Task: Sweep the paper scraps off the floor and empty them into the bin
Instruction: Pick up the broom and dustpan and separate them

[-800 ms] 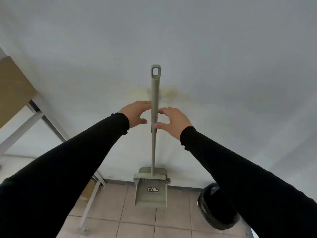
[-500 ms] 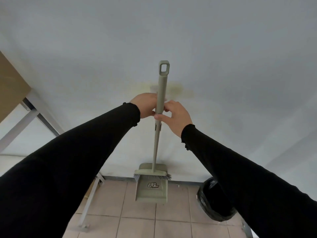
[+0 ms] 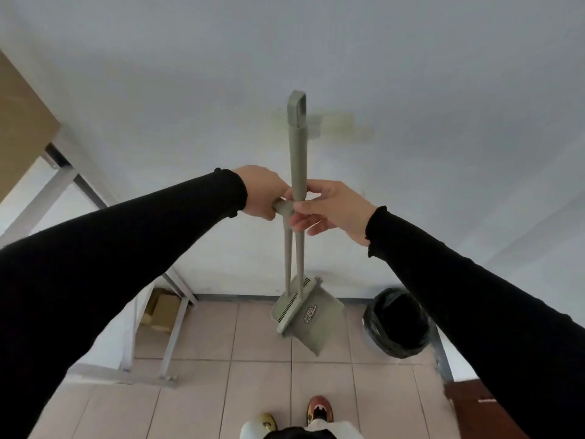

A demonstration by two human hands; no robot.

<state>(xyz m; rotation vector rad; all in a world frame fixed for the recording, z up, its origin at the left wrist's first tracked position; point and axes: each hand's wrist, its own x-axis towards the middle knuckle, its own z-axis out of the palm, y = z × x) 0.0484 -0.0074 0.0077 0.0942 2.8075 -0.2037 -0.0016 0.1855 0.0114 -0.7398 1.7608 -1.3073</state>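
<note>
Head view, centre frame: left hand curls round the bent top of the shorter grey-green plastic pole; right hand pinches the long loop-topped pole. Lower centre, the grey-green plastic dustpan is tilted against the pink tiled floor, with the black-lined round bin to its right.

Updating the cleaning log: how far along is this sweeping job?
Done: nothing visible yet. In hand: the left hand grips the shorter handle, the right hand pinches the long handle, and the dustpan is tilted. Left: the sweeping itself, though no scraps are in view, then emptying into the bin.
</note>
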